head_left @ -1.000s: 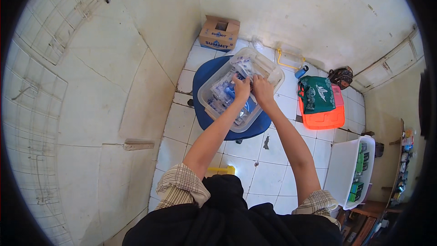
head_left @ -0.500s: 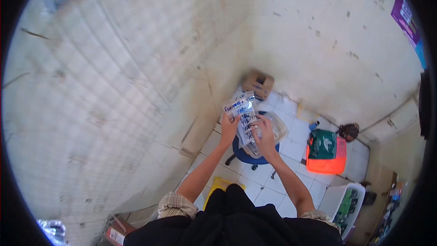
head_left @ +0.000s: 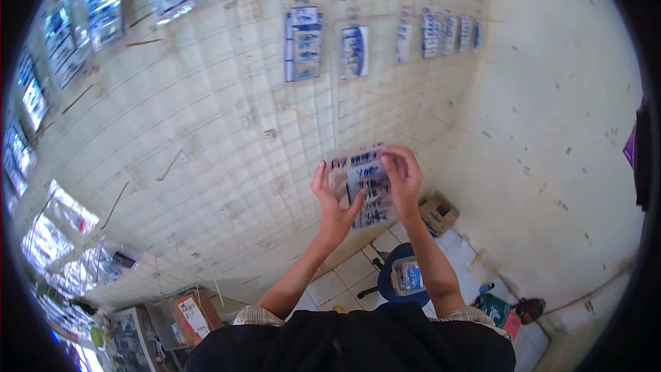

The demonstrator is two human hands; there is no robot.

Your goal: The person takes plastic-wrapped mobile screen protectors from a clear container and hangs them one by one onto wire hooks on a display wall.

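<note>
A clear plastic bag point(head_left: 375, 215) with a pale card and dark blue handwriting is held up before the wire-grid wall. My left hand point(head_left: 335, 212) grips its left side, with the thumb across its front. The fingers of my right hand point(head_left: 406, 178) are closed on the bag's upper right edge, thumb in front. What lies inside the bag is too blurred to make out. Beyond my right forearm, a plastic tub point(head_left: 396, 280) with blue and white packets sits on a blue chair seat point(head_left: 387, 266).
Several labelled packets point(head_left: 303, 45) hang in rows on the wire grid point(head_left: 227, 158), where bare hooks stick out. A cardboard box point(head_left: 438, 214) stands in the corner. At lower left are a brown box point(head_left: 195, 313) and a shelf point(head_left: 131, 331). A green bag point(head_left: 492, 308) lies at lower right.
The view has swung up and left, towards the grid wall and its hanging packets. Both hands have lifted the bag from above the tub to in front of the wall; my right hand now grips its upper edge.
</note>
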